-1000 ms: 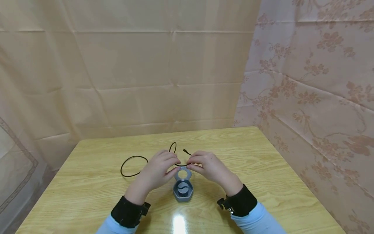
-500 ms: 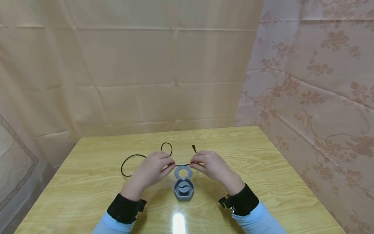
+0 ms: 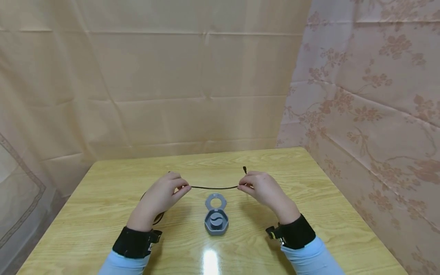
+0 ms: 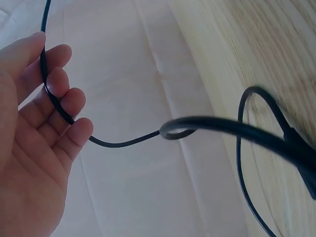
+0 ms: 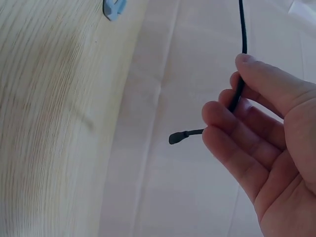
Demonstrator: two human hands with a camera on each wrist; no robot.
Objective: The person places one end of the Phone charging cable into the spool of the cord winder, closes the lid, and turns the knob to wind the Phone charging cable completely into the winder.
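A thin black cable [image 3: 214, 188] runs nearly straight between my two hands above the table. My left hand [image 3: 161, 194] pinches it between thumb and fingers; in the left wrist view the cable [image 4: 118, 144] trails off the fingertips into loops. My right hand [image 3: 264, 189] pinches the other stretch, and a short end with a small dark connector [image 5: 177, 137] sticks out past its fingers. Below the taut span, between the hands, lies a grey-blue hexagonal case [image 3: 216, 227] with its ring-shaped lid [image 3: 215, 201] flipped back and an S-shaped groove inside.
The wood-grain table [image 3: 326, 229] ends at a back edge before a beige curtain [image 3: 154, 95]. A floral cloth [image 3: 371, 114] hangs along the right side. Loops of spare cable [image 3: 159, 217] show beside the left wrist.
Both hands have moved apart, left hand leftward and right hand rightward, stretching a longer span of cable between them. The cable loops have shifted left behind the left hand. The case stays put.
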